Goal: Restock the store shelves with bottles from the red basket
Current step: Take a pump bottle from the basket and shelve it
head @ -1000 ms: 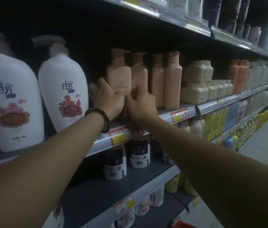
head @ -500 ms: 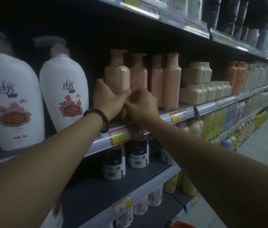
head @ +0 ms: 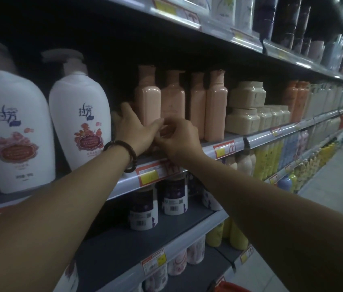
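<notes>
Dim store aisle, rows of shelving running off past my right arm into the distance. Both my arms are stretched forward and a bit up, reaching the shelf (head: 261, 141) with the peach-coloured stuff on it.

My left hand (head: 134, 131), the one with the dark bead bracelet (head: 124, 154) on the wrist, is wrapped round the lower part of a pink bottle (head: 148, 102). The fingers go round its far left side and the thumb lies across the front, so that hand is gripping it. The bottle stands upright on the shelf, first in a line with the other pink bottles (head: 216, 106), which carry on to the right of my hands.

My right hand (head: 179, 140) is right up against the left one, knuckles toward me and fingers curled in, with the fingertips meeting my left thumb low on the bottle's front. Honestly can't tell if it's pinching the bottle or just curled there, since the fingers hide it.

Just left of my left hand are two big white pump bottles (head: 80, 123) with a flower label. Further right of my right hand are stacked beige jars (head: 247, 108). Directly below both hands there's a red and yellow price tag (head: 151, 173) on the shelf edge, and under that are purple-and-white cans (head: 143, 209).

Red basket (head: 231, 287): only a bit of its rim shows, way down below my right forearm at the bottom edge.
</notes>
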